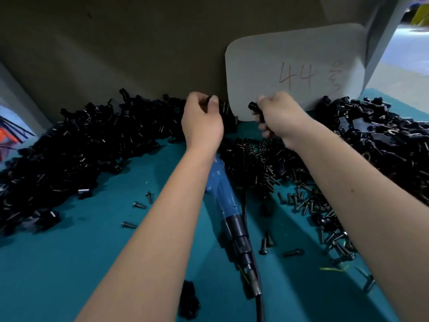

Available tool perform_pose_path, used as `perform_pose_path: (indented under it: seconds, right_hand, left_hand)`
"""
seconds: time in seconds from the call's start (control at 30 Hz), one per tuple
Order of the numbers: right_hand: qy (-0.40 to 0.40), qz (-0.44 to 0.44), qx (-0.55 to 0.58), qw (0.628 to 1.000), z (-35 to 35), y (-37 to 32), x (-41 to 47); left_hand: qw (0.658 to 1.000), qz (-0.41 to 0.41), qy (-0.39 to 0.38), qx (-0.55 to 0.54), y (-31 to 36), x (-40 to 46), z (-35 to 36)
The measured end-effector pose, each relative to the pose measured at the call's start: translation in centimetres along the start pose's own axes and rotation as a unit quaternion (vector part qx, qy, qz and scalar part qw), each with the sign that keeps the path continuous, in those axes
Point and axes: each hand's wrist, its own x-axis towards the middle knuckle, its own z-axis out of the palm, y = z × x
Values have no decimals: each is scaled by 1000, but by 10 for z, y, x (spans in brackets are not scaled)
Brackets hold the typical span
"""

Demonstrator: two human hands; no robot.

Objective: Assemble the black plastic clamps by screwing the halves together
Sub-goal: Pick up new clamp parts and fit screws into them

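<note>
Teal bench mat (69, 263) stretches beneath heaps of black plastic clamp halves (69, 147) and loose screws (274, 180). Left hand (202, 122) fingers curl around one clamp piece (210, 99); right hand (281, 117) grips another clamp piece (254, 107), just beside its fingertips. Blue electric screwdriver (222, 194) lies below both hands.

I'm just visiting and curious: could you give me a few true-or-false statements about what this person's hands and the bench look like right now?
1. Both hands hold small black parts. True: the left hand and the right hand each grip a black plastic piece.
2. The blue power screwdriver is in the right hand. False: it lies on the teal table between the forearms.
3. Loose screws lie on the right side. True.
4. The grey card reads 17. False: it reads 44.
</note>
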Motion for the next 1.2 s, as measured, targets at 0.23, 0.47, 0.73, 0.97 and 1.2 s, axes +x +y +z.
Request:
perform_pose_path:
  seconds: [0.23,0.47,0.73,0.97,1.2]
  right_hand:
    - [-118,30,240,963,-6,8,-86]
    - [-23,-63,242,968,27,34,-117]
    - [-123,-73,231,962,36,60,-117]
    - [-184,-94,286,936,37,66,-121]
    - [-177,-125,270,938,45,63,-125]
  left_hand:
    - [917,-171,-61,-356,-1,-68,-72]
    - [877,-239,-111,-401,-24,-108,-111]
    - [834,-281,-155,-448,-31,-109,-117]
    - [863,-249,-145,-415,-37,-110,-112]
    - [919,-154,-103,-349,-42,-116,-105]
